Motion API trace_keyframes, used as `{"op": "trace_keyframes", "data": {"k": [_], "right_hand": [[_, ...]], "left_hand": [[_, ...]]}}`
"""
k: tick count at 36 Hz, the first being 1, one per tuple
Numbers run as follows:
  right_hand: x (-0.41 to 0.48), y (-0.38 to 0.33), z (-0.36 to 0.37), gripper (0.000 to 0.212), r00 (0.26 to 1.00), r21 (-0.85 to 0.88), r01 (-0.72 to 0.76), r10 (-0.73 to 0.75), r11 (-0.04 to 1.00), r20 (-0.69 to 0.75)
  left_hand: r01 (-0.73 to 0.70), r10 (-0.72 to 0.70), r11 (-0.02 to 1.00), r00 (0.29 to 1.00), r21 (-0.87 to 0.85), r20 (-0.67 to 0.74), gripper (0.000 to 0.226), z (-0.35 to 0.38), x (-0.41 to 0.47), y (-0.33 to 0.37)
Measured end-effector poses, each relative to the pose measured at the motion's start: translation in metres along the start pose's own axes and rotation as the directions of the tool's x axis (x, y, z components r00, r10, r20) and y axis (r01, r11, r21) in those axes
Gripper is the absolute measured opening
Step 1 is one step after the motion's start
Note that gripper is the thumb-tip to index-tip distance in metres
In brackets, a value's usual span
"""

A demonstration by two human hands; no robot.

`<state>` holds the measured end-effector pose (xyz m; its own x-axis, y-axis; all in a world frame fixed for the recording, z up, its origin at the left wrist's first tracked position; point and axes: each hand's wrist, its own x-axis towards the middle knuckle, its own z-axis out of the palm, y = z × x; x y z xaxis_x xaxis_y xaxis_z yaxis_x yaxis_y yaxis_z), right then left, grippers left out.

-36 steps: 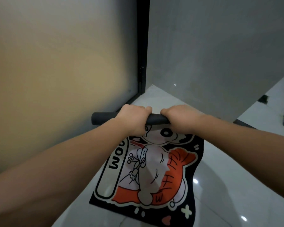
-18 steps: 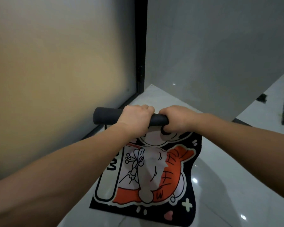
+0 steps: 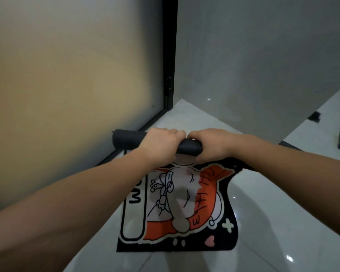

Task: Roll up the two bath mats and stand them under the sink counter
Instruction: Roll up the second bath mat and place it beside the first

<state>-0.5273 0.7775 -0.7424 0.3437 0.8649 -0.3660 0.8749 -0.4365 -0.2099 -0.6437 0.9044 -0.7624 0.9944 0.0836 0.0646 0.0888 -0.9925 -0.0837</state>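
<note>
Black rubber backing shows on the rolled part of the bath mat (image 3: 186, 203), a tight dark tube held up in the air at the far end while the printed cartoon face hangs down toward the near edge, its lower hem reaching the white tiled floor (image 3: 283, 222). The left hand (image 3: 161, 144) and right hand (image 3: 210, 145) sit side by side on the roll, knuckles up, fingers (image 3: 177, 133) curled over and clenched around it. Gripping close together at the middle likely keeps the turns from loosening, though it leaves the left end of the tube sticking out unsupported. Holding the mat off the floor lets its own weight pull the loose part straight, which should help the roll stay even. Roughly the upper portion is wound; most of the picture is not yet rolled. A frosted glass door (image 3: 67, 95) stands on the left, a grey wall (image 3: 253, 65) beyond. No sink counter or second mat is in view.
</note>
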Motion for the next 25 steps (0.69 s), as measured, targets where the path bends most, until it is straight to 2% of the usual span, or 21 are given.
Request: {"op": "trace_keyframes", "data": {"k": [2, 5, 8, 10, 12, 14, 16, 18, 22, 23, 25], "right_hand": [[0.001, 0.002, 0.0, 0.033, 1.0, 0.033, -0.005, 0.005, 0.999, -0.016], [0.001, 0.001, 0.005, 0.025, 0.994, -0.064, -0.009, 0.002, 0.998, -0.105], [0.0, 0.002, 0.013, 0.027, 0.976, -0.269, 0.029, -0.086, 0.963, -0.201], [-0.003, 0.002, 0.015, 0.027, 0.957, -0.378, 0.081, -0.177, 0.922, -0.228], [-0.005, 0.001, 0.015, 0.028, 0.936, -0.44, 0.113, -0.244, 0.891, -0.253], [-0.007, 0.0, 0.017, 0.027, 0.919, -0.462, 0.114, -0.27, 0.88, -0.287], [-0.006, 0.0, 0.019, 0.027, 0.918, -0.45, 0.106, -0.261, 0.887, -0.299], [-0.003, 0.0, 0.022, 0.033, 0.938, -0.4, 0.096, -0.217, 0.912, -0.27], [0.003, 0.001, 0.015, 0.046, 0.996, -0.036, 0.006, -0.009, 0.999, -0.088], [0.004, 0.002, 0.012, 0.045, 0.999, 0.018, -0.021, 0.022, 1.0, -0.034], [0.005, 0.003, 0.01, 0.038, 0.999, 0.022, -0.032, 0.032, 0.999, 0.01]], "left_hand": [[0.003, -0.003, 1.0, 0.999, 0.004, -0.039, 0.028, 0.001, 0.0, 0.001], [0.005, -0.006, 0.999, 1.0, -0.04, -0.012, 0.032, 0.003, 0.002, -0.001], [0.019, 0.001, 0.985, 0.993, -0.169, 0.117, 0.041, 0.002, 0.004, -0.006], [0.083, -0.017, 0.962, 0.969, -0.261, 0.246, 0.052, -0.002, 0.005, -0.011], [0.167, -0.051, 0.935, 0.937, -0.312, 0.346, 0.061, -0.003, 0.004, -0.015], [0.196, -0.061, 0.92, 0.927, -0.339, 0.371, 0.055, -0.002, 0.003, -0.015], [0.188, -0.07, 0.926, 0.938, -0.327, 0.34, 0.038, 0.0, 0.003, -0.012], [0.151, -0.09, 0.959, 0.965, -0.242, 0.247, 0.027, 0.001, 0.001, -0.009], [0.076, -0.074, 0.997, 0.996, -0.034, 0.047, 0.027, 0.008, -0.004, 0.002], [0.072, -0.071, 0.997, 0.997, -0.02, 0.016, 0.027, 0.009, -0.004, 0.004], [0.067, -0.068, 0.998, 0.998, -0.013, -0.017, 0.026, 0.011, -0.002, 0.007]]}}
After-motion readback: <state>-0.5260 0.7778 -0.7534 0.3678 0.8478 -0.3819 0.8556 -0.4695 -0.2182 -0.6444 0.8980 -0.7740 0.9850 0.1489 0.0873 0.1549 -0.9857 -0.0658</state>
